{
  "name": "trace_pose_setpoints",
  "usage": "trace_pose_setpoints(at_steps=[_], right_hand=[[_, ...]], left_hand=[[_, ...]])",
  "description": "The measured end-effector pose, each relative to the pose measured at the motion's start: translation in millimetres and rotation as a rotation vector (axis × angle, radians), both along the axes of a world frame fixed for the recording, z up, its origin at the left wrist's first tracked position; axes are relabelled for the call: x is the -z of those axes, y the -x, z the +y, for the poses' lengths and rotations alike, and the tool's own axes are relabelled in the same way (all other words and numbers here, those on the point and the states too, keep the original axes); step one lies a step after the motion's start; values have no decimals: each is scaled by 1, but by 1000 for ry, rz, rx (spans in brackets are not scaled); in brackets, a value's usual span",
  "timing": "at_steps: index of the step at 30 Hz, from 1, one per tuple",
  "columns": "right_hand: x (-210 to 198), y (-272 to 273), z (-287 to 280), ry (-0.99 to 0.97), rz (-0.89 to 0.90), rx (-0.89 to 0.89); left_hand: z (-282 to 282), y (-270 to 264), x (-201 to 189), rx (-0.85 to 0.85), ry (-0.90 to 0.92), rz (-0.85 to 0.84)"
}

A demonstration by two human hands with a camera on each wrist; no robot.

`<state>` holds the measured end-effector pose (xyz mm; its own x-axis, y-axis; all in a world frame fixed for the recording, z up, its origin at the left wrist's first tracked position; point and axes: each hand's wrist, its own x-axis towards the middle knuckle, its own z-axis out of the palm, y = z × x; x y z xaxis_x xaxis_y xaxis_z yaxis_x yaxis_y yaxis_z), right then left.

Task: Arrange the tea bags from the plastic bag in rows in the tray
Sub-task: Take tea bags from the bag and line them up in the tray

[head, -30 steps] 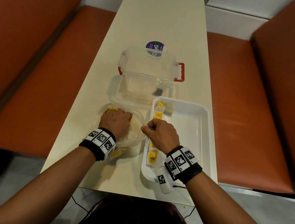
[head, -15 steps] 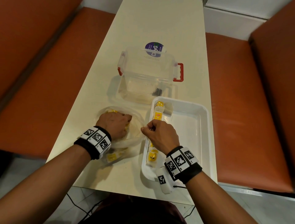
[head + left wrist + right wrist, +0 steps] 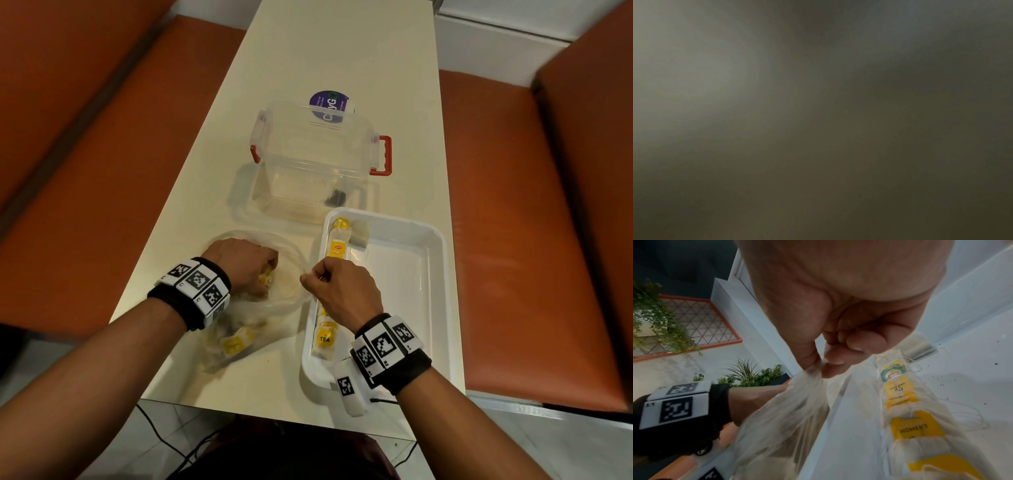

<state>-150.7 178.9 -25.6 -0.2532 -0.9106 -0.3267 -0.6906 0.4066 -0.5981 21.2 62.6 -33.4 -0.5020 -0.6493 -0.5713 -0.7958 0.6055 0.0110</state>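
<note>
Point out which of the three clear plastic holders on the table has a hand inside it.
The plastic bag left of the white tray: the left hand reaches into its mouth among tea bags. The right hand only pinches its rim. The red-handled box holds no hand.

- Left hand [image 3: 245,263]: inserted in the mouth of the plastic bag [image 3: 274,308]; fingers curled among yellow-tagged tea bags [image 3: 234,344]. Whether they grip one cannot be determined.
- Right hand [image 3: 342,287]: pinches the bag rim at the tray's left wall.
- Tray [image 3: 435,274]: white, on the bench [image 3: 325,51], just right of the bag; one row of tea bags lies along its left wall.
- Clear container [image 3: 308,164]: red latches, positioned beyond the tray.
</note>
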Motion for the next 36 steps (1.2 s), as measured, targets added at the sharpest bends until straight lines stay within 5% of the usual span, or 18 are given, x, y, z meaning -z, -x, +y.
trace_pose_setpoints(at_steps=[18,36], right_hand=[[5,-3,1,-4,17,-23],[3,-6,-3,-12,10,-24]], left_hand=[[-11,2,-5,29,-103,-21],[0,-31,-2,-240,-35,509]])
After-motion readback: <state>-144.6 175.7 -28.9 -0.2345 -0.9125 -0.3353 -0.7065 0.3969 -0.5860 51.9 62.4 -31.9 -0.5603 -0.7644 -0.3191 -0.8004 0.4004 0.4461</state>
